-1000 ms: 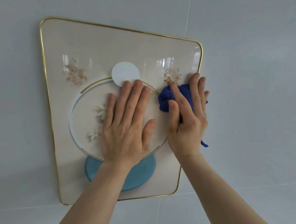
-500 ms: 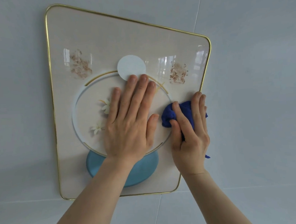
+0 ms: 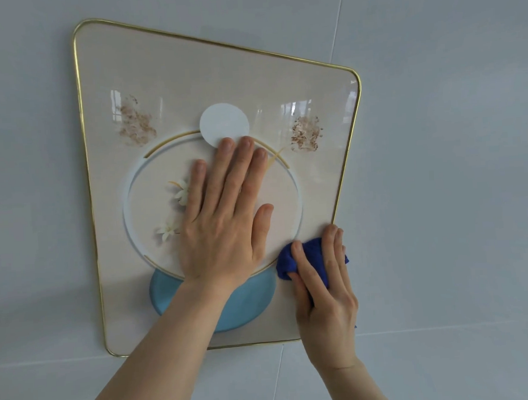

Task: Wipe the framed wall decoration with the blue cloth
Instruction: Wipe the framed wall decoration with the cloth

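Left hand (image 3: 224,220) blocks decoration (image 3: 162,82) centre; upper panel free — surrounding wall (image 3: 439,158) bare.
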`<state>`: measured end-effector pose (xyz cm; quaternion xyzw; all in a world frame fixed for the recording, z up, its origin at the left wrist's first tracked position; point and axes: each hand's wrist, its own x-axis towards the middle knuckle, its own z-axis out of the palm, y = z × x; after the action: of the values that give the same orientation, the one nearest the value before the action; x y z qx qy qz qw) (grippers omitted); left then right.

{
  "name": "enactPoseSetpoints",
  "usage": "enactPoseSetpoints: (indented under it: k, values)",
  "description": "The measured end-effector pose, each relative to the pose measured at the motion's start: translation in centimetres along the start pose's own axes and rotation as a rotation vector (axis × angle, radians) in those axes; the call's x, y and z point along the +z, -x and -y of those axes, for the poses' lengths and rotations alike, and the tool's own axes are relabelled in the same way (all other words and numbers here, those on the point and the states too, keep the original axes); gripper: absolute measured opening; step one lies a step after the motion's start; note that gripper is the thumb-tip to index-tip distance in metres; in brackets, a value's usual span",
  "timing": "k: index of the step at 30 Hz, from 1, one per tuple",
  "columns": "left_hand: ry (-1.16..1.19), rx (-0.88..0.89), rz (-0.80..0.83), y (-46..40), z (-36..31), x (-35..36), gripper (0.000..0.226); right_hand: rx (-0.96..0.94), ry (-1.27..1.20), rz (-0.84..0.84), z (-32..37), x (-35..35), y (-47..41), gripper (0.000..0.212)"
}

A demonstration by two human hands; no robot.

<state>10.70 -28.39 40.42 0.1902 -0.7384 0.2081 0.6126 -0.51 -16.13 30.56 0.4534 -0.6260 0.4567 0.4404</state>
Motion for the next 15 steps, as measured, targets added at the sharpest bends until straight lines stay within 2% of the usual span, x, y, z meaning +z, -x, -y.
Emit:
enactPoseSetpoints:
  k: [12, 15]
  values:
    - [-0.042, 0.003, -0.004, 0.3, 0.0, 0.4, 0.063, 0.212, 0.064, 0.187, -1.4, -2.9, 8.0, 0.04]
    - [-0.045, 0.0, -0.003, 0.3, 0.0, 0.5, 0.064, 0.283, 0.001, 0.105, -1.4, -5.0, 6.8, 0.034]
